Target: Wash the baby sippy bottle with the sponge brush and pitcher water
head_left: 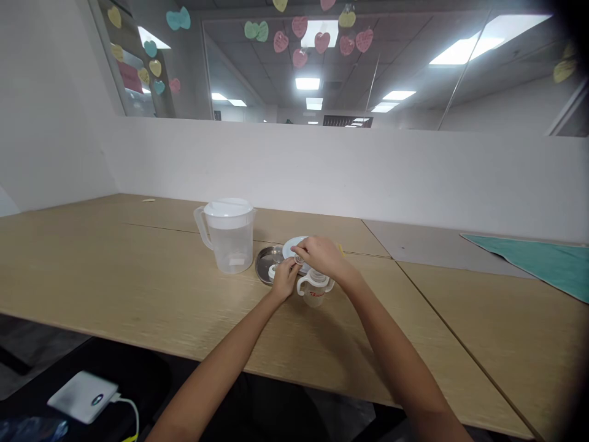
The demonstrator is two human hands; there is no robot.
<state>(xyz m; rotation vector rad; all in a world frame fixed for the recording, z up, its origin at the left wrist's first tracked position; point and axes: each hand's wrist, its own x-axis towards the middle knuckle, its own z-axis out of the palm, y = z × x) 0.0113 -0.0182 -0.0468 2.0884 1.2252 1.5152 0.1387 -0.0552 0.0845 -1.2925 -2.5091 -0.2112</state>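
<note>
My left hand [284,278] and my right hand [323,255] meet over the tabletop, fingers pinched on a small clear round piece [299,259] that looks like a bottle nipple. Just below my right hand stands a clear baby bottle [315,298] with white side handles and red print, upright and without a cap. To the left lies an oval metal tray [260,271], partly behind my left hand. It holds a white ring-shaped part [272,271] and a clear piece. Behind my right hand is a white plate [289,247], partly covered.
A translucent lidded pitcher [232,247] stands left of the tray. A green cloth [543,258] lies at the far right of the wooden table [151,276]. Below the front edge, a white power bank [83,396] with a cable rests on a dark seat.
</note>
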